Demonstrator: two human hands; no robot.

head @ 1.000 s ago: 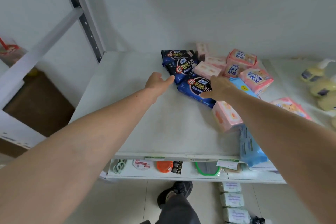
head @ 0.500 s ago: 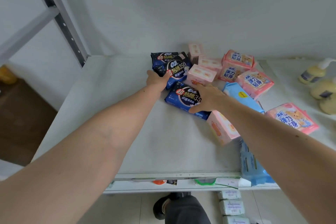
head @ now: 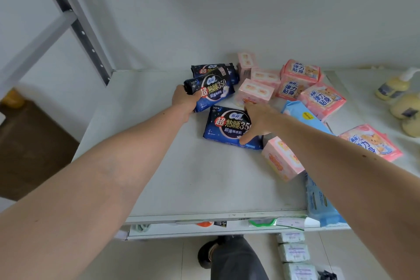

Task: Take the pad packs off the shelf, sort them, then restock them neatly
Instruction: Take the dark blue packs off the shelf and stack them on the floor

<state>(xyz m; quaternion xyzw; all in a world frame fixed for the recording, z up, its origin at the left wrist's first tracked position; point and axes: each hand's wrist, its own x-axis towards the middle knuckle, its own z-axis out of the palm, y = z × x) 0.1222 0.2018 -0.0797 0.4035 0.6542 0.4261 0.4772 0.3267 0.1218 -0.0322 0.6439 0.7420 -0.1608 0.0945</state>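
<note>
While both arms reach across the shelf (head: pixel 193 177), the left hand (head: pixel 183 100) wraps its grip around the near end of a dark blue pad pack (head: pixel 210 90), fingers curled under it, the pack tilted up off the shelf surface. Just behind it sits a second dark blue pack (head: pixel 213 69), partly hidden. The right hand (head: pixel 259 120) comes down on a third dark blue pack (head: pixel 229 127) lying flat on the shelf, thumb hooked on its near edge, fingers spread over its right end; whether that grip has closed fully I cannot tell.

Right of the hands, pink packs crowd the shelf: small pale pink boxes (head: pixel 256 91) at the back, two stacked bear-print pink packs (head: pixel 300 77), another bear pack (head: pixel 322 100) tilted beside them, one more (head: pixel 372 141) farther right, and a pink box (head: pixel 281 159) right against the forearm. A light blue pack (head: pixel 302 113) lies under the right arm, and another blue pack (head: pixel 320 207) overhangs the shelf's front edge. Yellow pump bottles (head: pixel 395 84) stand at far right. On the lower shelf (head: pixel 204 232), small items show only as slivers. On the floor, pale green packs (head: pixel 293 252) lie in a row beside the person's shoe (head: pixel 209 252).
</note>
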